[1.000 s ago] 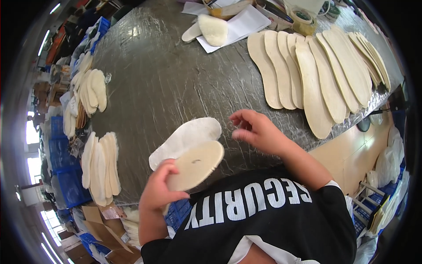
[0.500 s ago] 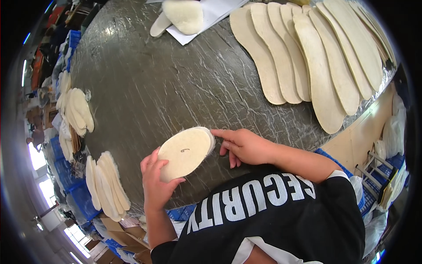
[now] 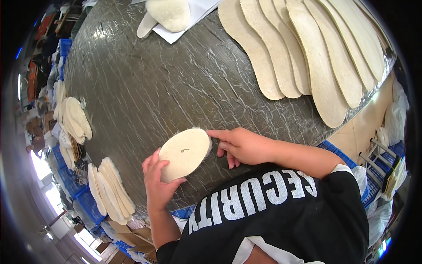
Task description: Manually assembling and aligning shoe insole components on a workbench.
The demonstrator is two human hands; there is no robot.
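Note:
A cream felt insole with a small handwritten mark is held up over the dark table, tilted toward me, with pale fluff showing along its right edge. My left hand grips its lower left end, the thumb below and the fingers along the side. At the upper right edge, the stretched forefinger of my right hand touches the rim. The other fingers of that hand are loosely bent and hold nothing. The underside of the insole is hidden.
Large cream insoles overlap in a row at the far right. A fluffy insole lies by white paper at the far edge. Insole piles line the table's left side. Blue crates stand off the right edge.
The view has shifted slightly. My right fingertip and the insole's right edge have come a little closer together, and less of the fluffy layer shows there. My left hand keeps its grip.

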